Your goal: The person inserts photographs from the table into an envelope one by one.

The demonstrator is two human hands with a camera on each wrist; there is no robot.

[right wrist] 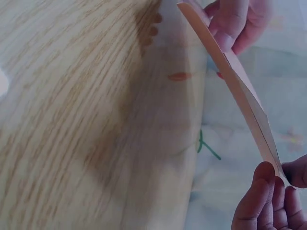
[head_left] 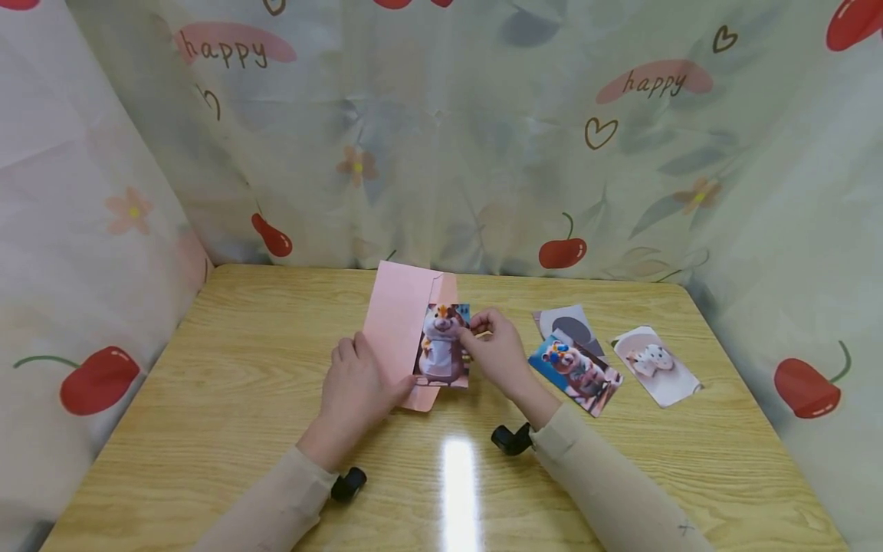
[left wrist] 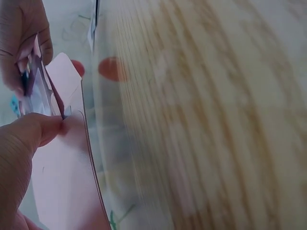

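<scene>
Behind the held card (head_left: 444,354), the envelope flap (head_left: 448,287) partly hides.

From above the near side, the head camera looks forward and down across the worktop (head_left: 241,360) to the curtain (head_left: 441,176). Both wrist cameras (head_left: 507,441) look from close by, turned sideways, the worktop's edge running nearly upright; all three share the envelope (head_left: 395,322).

Wood-grain table (head_left: 255,345) is reflecting white light streak (head_left: 459,491). Pale curtain (head_left: 441,84) is hanging behind and along both sides; red cherries (head_left: 562,253), brown hearts (head_left: 602,133), orange flowers (head_left: 129,211), "happy" lettering (head_left: 224,49) are decorating it.
</scene>
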